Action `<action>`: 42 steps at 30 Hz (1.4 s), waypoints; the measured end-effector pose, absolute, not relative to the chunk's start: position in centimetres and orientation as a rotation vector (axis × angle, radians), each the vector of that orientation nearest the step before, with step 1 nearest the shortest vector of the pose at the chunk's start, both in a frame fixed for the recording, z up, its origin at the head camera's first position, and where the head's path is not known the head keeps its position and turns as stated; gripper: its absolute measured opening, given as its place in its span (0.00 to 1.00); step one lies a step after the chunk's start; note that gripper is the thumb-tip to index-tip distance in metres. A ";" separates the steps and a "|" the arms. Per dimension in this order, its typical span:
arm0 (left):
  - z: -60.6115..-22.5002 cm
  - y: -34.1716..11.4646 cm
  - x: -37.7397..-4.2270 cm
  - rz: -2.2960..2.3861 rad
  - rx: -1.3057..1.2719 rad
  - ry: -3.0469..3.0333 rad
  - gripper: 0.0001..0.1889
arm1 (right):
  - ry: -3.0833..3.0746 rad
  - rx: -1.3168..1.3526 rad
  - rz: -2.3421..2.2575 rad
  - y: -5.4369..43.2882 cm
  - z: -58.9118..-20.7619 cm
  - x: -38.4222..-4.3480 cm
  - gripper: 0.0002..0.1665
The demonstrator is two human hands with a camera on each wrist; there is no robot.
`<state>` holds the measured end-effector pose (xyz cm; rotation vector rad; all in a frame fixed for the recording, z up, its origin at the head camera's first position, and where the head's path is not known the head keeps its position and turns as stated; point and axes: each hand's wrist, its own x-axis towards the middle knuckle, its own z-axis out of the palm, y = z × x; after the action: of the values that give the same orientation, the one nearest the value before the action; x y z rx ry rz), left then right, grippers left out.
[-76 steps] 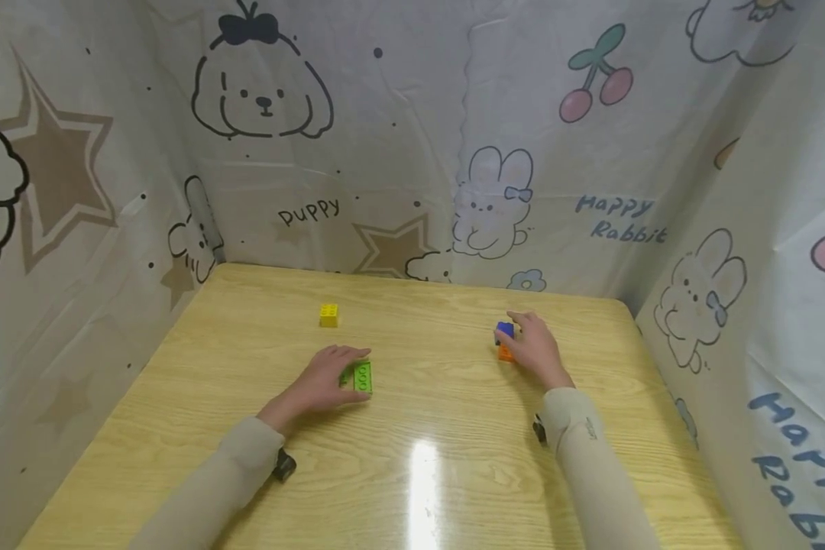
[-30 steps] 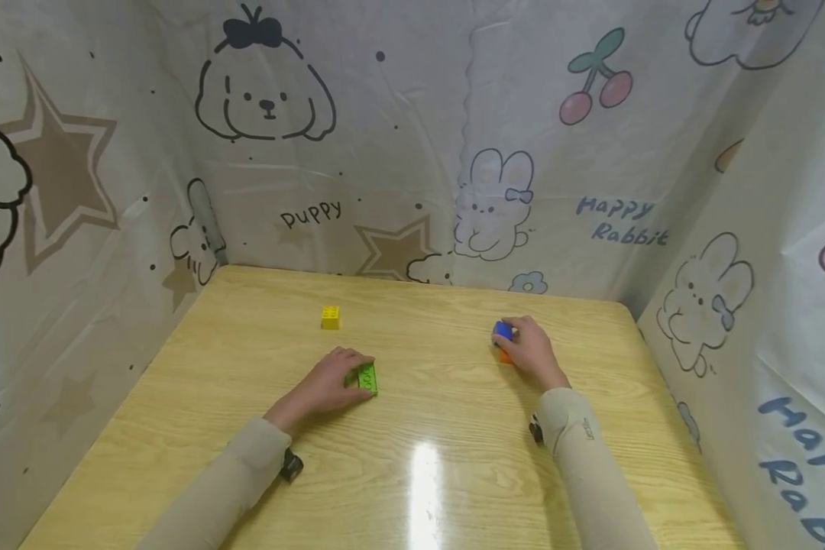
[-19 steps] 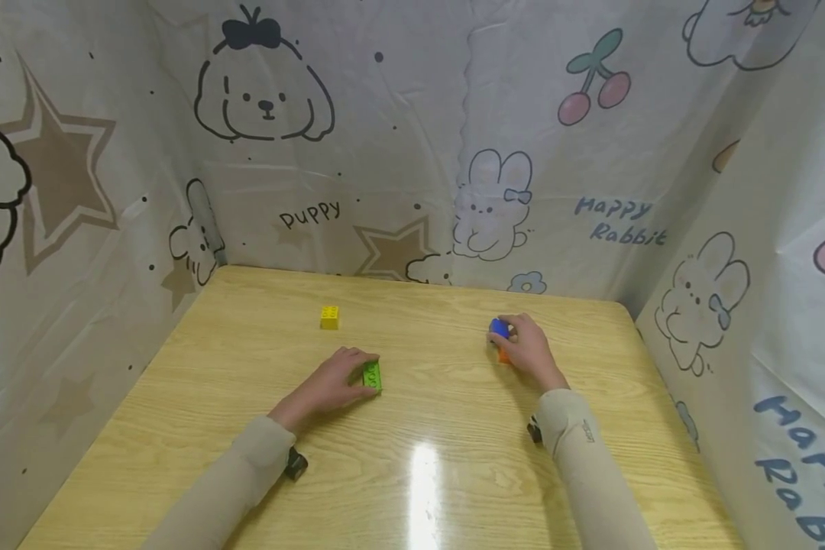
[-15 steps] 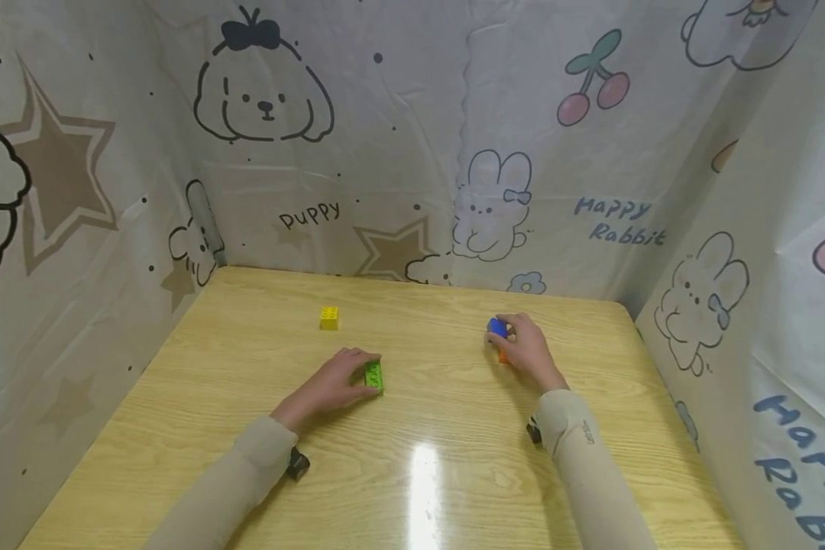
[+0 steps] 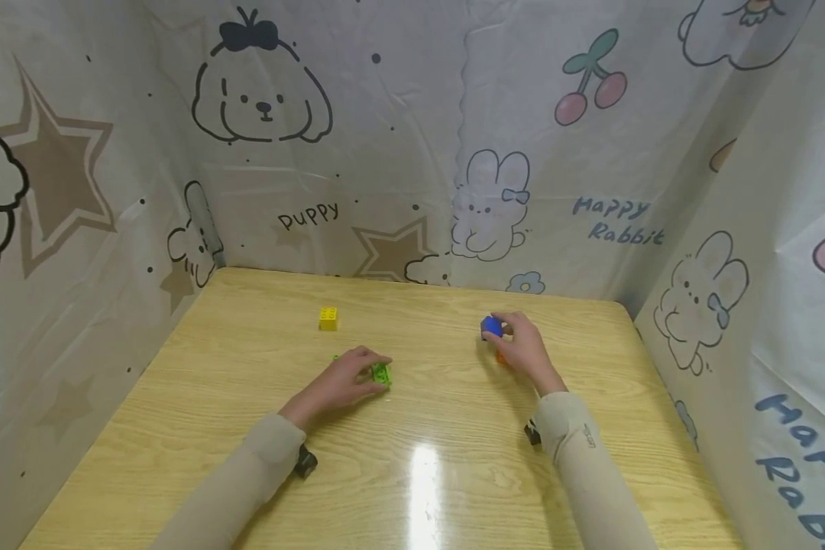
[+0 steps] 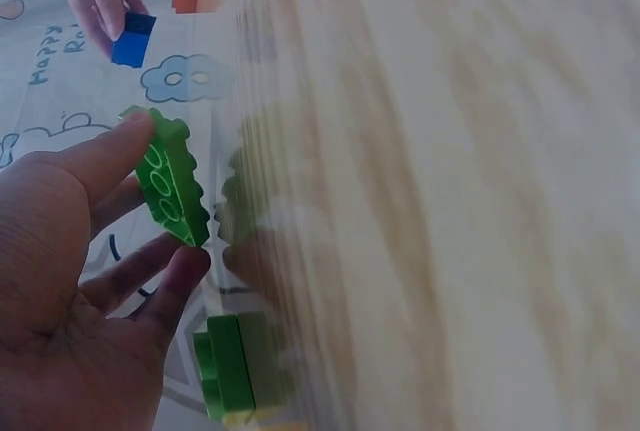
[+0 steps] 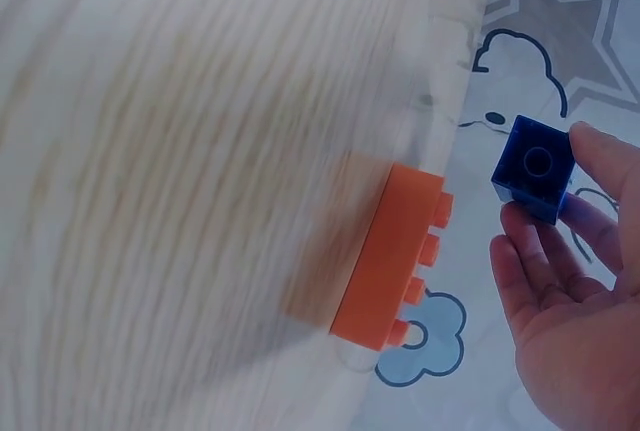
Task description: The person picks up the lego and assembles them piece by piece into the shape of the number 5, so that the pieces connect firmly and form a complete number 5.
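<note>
My left hand (image 5: 340, 382) pinches a green toy brick (image 6: 172, 186) between thumb and fingertips. It is tilted just above the table, studs towards the tabletop and hollow underside showing. A second green brick (image 6: 226, 363) stands studs up on the table; in the head view the left hand nearly hides it. Thumb and fingers of my right hand (image 5: 525, 347) hold a small blue brick (image 7: 537, 168) in the air, its hollow underside facing the right wrist camera. Below that hand an orange brick (image 7: 388, 256) sits studs up on the table, partly covered in the head view.
A yellow brick (image 5: 328, 318) stands at the back left of the wooden table (image 5: 454, 473). Printed cloth (image 5: 399, 114) hangs behind the table and along both sides. Bare tabletop lies between the two hands.
The left hand has moved right with its green brick, which has tilted, and a bit of the second green brick now shows. The right hand has shifted the blue brick left, away from the orange one.
</note>
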<state>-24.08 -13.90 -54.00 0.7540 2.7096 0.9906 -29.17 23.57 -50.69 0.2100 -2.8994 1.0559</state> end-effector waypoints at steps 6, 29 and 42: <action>-54.1 -13.5 -24.2 1.019 0.731 2.694 0.28 | -2.902 0.214 1.071 23.3 -50.5 -29.0 0.33; -53.9 -13.3 -24.2 1.085 0.685 2.705 0.26 | -2.891 0.247 1.110 22.9 -50.2 -28.6 0.33; -53.5 -13.1 -24.3 1.011 0.680 2.730 0.34 | -2.828 0.256 1.288 22.1 -50.1 -28.3 0.32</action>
<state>-24.26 -13.14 -53.49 0.6798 2.7299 1.0107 -28.26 22.12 -50.14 0.2563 -2.8280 1.2883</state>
